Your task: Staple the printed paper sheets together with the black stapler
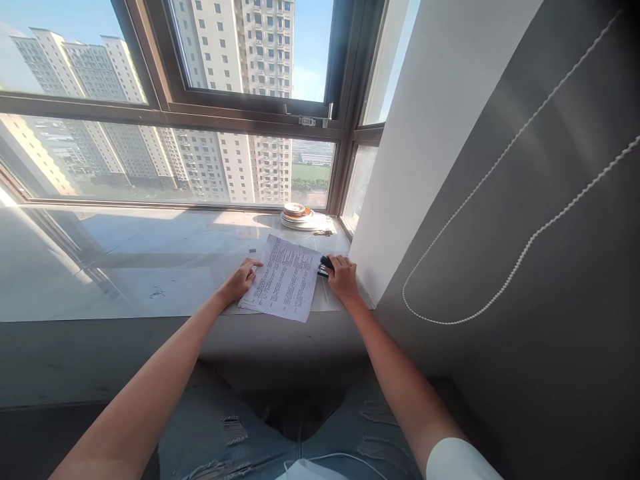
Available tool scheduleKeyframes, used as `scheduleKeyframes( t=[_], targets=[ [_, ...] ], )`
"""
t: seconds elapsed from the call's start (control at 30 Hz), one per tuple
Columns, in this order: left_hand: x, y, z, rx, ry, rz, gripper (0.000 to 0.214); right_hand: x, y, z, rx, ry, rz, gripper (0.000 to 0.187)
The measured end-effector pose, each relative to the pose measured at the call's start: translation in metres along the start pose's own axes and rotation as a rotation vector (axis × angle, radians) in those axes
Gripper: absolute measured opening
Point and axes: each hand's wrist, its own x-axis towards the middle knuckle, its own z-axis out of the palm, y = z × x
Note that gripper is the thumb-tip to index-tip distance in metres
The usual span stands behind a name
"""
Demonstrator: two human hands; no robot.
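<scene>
A printed sheet of paper (286,279) lies tilted on the pale window sill (125,267). My left hand (241,280) rests on the sheet's left edge, fingers curled and pressing it down. My right hand (343,276) is closed over a small black stapler (325,265) that sits at the sheet's right edge. More paper shows under the sheet near the sill's front edge.
A stack of round plates (299,217) stands at the back of the sill by the window frame (200,120), with a small bunch of keys (324,233) beside it. A white wall (430,133) and a beaded blind cord (500,220) are at right. My knees in torn jeans are below.
</scene>
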Motion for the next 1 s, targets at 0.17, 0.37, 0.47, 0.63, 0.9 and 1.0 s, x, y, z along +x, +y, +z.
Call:
scheduleKeyframes(
  t=[0.17,0.37,0.47,0.63,0.9,1.0],
  targets=[
    [0.001,-0.003,0.001,0.013,0.002,0.021,0.036,-0.001,-0.001,-0.002,-0.02,0.022,-0.042,0.038],
    [0.0,0.002,0.0,-0.029,-0.018,0.025,0.033,-0.001,-0.003,0.0,-0.059,-0.039,-0.1,0.039],
    [-0.001,0.004,-0.001,-0.043,-0.04,0.025,0.033,0.0,-0.002,0.003,-0.077,-0.055,-0.1,0.04],
    [-0.002,0.007,-0.003,-0.058,-0.086,0.006,0.038,0.002,-0.001,0.006,-0.087,-0.059,-0.102,0.043],
    [-0.002,0.011,-0.006,0.024,-0.106,-0.041,0.037,0.004,0.002,0.007,-0.102,-0.074,-0.122,0.045],
    [-0.002,0.012,-0.006,0.03,-0.101,-0.039,0.036,0.004,0.003,0.008,-0.109,-0.069,-0.109,0.045]
  ],
)
